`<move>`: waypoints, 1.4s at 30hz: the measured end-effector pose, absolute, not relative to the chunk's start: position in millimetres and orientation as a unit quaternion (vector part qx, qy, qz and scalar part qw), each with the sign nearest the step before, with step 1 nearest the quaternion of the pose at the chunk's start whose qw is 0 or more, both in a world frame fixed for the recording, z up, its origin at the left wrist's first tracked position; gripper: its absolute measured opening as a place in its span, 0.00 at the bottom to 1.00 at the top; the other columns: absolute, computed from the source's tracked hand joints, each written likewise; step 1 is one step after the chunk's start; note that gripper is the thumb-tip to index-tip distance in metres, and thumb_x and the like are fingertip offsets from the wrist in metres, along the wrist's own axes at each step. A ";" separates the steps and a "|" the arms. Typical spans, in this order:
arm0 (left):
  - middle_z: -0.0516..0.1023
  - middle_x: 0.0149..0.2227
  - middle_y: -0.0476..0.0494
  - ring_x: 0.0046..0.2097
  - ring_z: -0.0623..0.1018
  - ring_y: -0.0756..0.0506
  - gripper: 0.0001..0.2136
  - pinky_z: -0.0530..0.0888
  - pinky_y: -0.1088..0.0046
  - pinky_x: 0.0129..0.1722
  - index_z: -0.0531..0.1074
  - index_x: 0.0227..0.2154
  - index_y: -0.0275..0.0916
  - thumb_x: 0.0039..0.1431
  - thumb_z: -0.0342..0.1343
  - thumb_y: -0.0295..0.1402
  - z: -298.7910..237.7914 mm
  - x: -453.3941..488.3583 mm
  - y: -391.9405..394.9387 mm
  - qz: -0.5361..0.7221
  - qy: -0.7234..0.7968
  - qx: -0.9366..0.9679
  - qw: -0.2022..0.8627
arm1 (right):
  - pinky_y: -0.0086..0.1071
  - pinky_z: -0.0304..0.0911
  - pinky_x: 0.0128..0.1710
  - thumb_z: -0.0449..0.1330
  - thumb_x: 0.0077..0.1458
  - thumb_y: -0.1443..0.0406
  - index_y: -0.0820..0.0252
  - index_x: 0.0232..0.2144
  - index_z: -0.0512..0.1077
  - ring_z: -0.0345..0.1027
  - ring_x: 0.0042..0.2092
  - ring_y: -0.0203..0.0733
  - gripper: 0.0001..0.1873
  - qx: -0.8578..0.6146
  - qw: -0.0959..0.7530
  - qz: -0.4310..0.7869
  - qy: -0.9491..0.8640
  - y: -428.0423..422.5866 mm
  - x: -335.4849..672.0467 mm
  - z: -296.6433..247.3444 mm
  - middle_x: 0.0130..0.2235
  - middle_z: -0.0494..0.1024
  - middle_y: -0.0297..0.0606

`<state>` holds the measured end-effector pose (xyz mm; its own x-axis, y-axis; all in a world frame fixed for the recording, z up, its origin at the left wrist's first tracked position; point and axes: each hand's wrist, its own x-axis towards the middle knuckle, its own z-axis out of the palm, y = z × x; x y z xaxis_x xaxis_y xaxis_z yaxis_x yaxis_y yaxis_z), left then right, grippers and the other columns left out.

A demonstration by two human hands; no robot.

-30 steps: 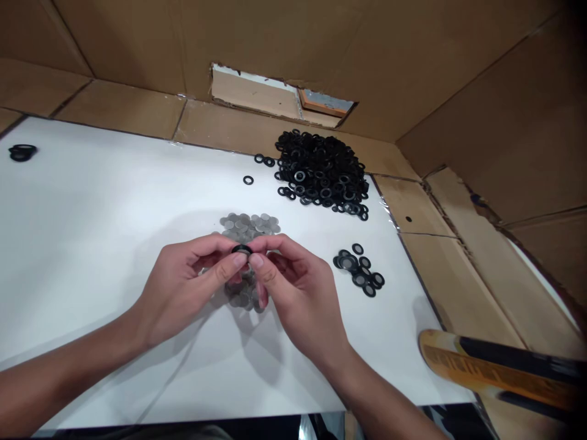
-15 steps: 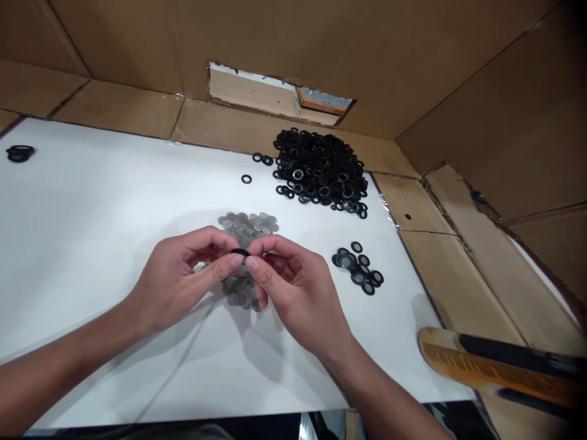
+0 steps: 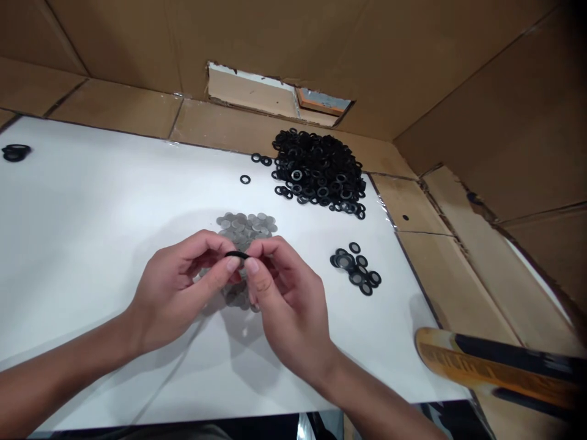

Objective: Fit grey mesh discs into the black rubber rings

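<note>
Between the fingertips of my left hand (image 3: 178, 293) and my right hand (image 3: 284, 305) I pinch a black rubber ring (image 3: 236, 255), seen nearly edge-on. Both hands hover over a heap of grey metal discs (image 3: 245, 227), and the hands hide its middle part. Farther back lies a large pile of black rings and washers (image 3: 318, 173), with a single black ring (image 3: 245, 179) to its left. A smaller group of black rings (image 3: 355, 270) sits to the right of my right hand.
Everything lies on a white board (image 3: 92, 208) backed by cardboard walls (image 3: 114, 36) with a torn opening (image 3: 252, 91). A small stack of black rings (image 3: 15, 153) sits at the far left. A blurred yellow and black object (image 3: 495, 370) intrudes at lower right.
The black ring has turned from showing its face to nearly edge-on between my fingertips. My right hand has rotated slightly, and the view has shifted a little.
</note>
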<state>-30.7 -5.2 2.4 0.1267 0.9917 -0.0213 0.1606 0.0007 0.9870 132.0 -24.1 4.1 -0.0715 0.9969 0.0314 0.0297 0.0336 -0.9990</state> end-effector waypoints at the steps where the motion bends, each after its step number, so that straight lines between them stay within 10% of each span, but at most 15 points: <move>1: 0.82 0.30 0.52 0.32 0.81 0.50 0.03 0.79 0.78 0.34 0.77 0.33 0.43 0.64 0.63 0.33 3.6 -28.6 -6.9 0.428 0.517 0.563 0.483 | 0.33 0.64 0.29 0.60 0.70 0.59 0.55 0.39 0.71 0.66 0.30 0.36 0.07 -0.490 0.487 0.475 -0.545 -25.2 131.4 3.5 0.33 0.73 0.33; 25: 0.82 0.26 0.49 0.28 0.81 0.48 0.06 0.78 0.75 0.31 0.80 0.28 0.42 0.61 0.63 0.32 1.5 -43.7 3.5 0.377 0.478 0.605 0.513 | 0.31 0.61 0.29 0.61 0.68 0.53 0.55 0.37 0.68 0.61 0.27 0.34 0.14 -0.421 0.377 0.670 -0.482 -15.7 144.9 10.7 0.32 0.74 0.31; 42: 0.82 0.24 0.51 0.27 0.81 0.49 0.09 0.77 0.77 0.29 0.77 0.25 0.41 0.61 0.65 0.32 6.6 -34.1 -2.2 0.401 0.520 0.546 0.520 | 0.33 0.61 0.27 0.59 0.70 0.58 0.54 0.38 0.70 0.60 0.25 0.35 0.09 -0.506 0.445 0.509 -0.536 -25.8 130.3 0.8 0.28 0.71 0.30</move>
<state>-34.1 -2.2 6.6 0.1361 0.9854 -0.1024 0.1513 0.0815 0.9851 130.3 -25.8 0.8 -0.0919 0.9951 -0.0369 0.0892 -0.0287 -0.9956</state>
